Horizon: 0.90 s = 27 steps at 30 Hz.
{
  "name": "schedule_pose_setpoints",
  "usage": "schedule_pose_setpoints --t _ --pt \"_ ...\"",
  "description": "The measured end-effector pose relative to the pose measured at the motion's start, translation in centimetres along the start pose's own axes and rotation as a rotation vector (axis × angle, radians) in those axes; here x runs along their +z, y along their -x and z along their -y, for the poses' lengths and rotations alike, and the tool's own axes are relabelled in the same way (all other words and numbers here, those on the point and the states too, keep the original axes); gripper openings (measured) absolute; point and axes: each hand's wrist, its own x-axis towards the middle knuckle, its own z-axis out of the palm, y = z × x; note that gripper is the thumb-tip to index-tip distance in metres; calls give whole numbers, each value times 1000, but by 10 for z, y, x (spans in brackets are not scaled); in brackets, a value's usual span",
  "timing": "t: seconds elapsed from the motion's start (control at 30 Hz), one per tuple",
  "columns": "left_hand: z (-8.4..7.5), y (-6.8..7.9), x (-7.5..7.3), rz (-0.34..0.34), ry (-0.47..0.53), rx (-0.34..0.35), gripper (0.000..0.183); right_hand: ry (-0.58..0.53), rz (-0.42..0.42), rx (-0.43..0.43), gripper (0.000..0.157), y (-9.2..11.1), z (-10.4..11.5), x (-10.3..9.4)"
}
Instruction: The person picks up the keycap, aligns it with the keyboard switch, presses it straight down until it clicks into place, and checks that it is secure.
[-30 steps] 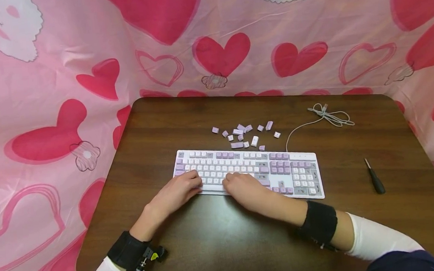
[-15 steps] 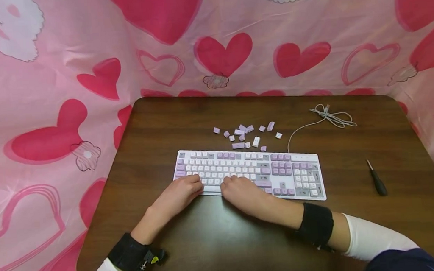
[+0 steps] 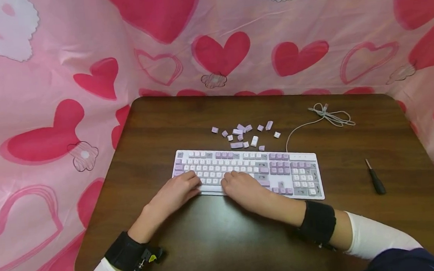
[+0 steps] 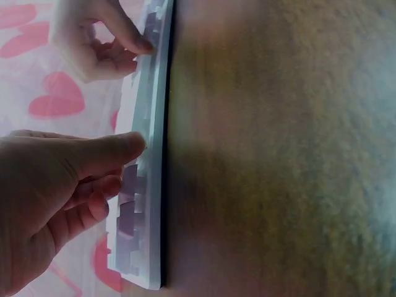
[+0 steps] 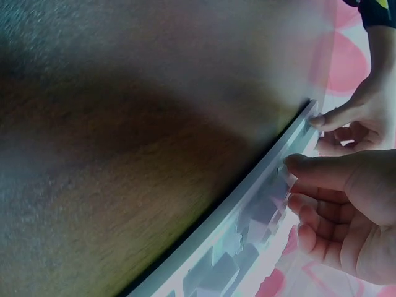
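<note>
White and lilac in colour, a keyboard (image 3: 249, 160) is laid flat on the brown bench (image 3: 225, 245). Its left part is partly covered by the left hand (image 3: 178, 189) and its middle by the right hand (image 3: 244, 189); both hands are held loose and unclenched, with fingers (image 5: 312, 209) lightly bent and thumbs (image 4: 120, 148) rested at the front row. Just beyond it, loose keycaps (image 3: 237, 131) are scattered. To the right, a cable (image 3: 324, 112) is bundled and a screwdriver (image 3: 376, 182) is laid well apart.
</note>
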Motion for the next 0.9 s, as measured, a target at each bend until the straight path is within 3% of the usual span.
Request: schedule_pose_setpoints --t 0.43,0.77,0.9 --pt "0 -2 -5 34 8 22 7 -37 5 -17 4 -1 -3 -1" --pt "-16 0 2 -36 -272 58 9 -46 -3 -3 4 -1 -2 -1" --pt "-15 2 3 -47 -322 74 9 -51 -4 -13 4 0 -2 1"
